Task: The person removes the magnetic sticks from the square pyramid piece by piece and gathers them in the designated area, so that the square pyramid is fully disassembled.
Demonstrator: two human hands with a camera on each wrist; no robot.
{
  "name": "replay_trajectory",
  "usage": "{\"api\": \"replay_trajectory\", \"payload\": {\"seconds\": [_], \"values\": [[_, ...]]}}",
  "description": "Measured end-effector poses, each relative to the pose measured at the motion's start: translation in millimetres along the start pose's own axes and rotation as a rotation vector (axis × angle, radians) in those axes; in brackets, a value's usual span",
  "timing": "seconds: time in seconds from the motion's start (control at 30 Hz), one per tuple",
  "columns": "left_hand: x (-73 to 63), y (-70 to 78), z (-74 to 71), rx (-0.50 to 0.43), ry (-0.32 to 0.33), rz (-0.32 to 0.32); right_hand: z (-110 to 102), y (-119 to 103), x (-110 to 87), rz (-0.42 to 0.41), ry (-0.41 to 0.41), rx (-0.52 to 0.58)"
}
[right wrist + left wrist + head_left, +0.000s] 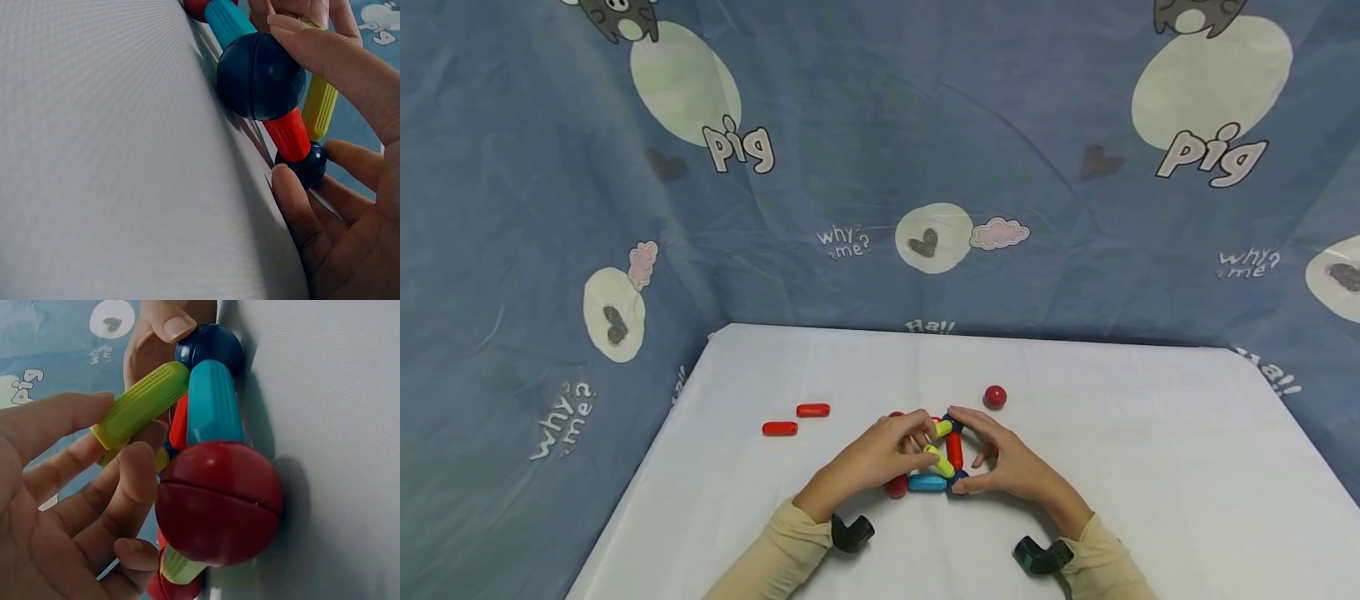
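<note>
Between my hands, a frame of toy building rods and balls lies on the white table. A turquoise rod (927, 483) joins a red ball (219, 503) to a near dark blue ball (261, 76). From there a red rod (955, 451) runs to a far dark blue ball (303, 164). My left hand (891, 450) pinches a yellow-green rod (142, 403), whose end meets the near blue ball. A second yellow-green rod (942, 428) slants from the far blue ball. My right hand (1011, 458) grips the frame's right side, thumb on the near blue ball, fingers around the far one.
A loose red ball (996, 397) sits behind the right hand. Two red rods, one farther back (813, 410) and one nearer (779, 428), lie to the left. Blue patterned cloth (880, 167) hangs beyond the table's back edge.
</note>
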State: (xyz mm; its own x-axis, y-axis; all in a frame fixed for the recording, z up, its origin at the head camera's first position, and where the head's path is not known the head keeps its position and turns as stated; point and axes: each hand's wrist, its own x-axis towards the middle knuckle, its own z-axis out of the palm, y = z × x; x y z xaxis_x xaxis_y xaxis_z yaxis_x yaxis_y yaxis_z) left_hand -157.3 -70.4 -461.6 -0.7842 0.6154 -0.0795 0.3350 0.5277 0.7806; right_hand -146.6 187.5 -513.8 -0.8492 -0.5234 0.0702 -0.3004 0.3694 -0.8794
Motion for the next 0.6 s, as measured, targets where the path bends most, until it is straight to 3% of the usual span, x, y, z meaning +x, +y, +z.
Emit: {"api": "replay_trajectory", "payload": {"seconds": [0.17, 0.47, 0.6], "values": [[0.0, 1.2, -0.6, 0.010, -0.025, 0.047, -0.4, -1.7, -0.1, 0.014, -0.005, -0.005], [-3.0, 3.6, -3.7, 0.006, -0.006, -0.013, -0.2, -1.2, -0.2, 0.028, -0.010, -0.002], [-3.4, 3.1, -4.4, -0.009, -0.014, -0.009, 0.3, -1.6, 0.5, 0.014, -0.009, 0.000]]}}
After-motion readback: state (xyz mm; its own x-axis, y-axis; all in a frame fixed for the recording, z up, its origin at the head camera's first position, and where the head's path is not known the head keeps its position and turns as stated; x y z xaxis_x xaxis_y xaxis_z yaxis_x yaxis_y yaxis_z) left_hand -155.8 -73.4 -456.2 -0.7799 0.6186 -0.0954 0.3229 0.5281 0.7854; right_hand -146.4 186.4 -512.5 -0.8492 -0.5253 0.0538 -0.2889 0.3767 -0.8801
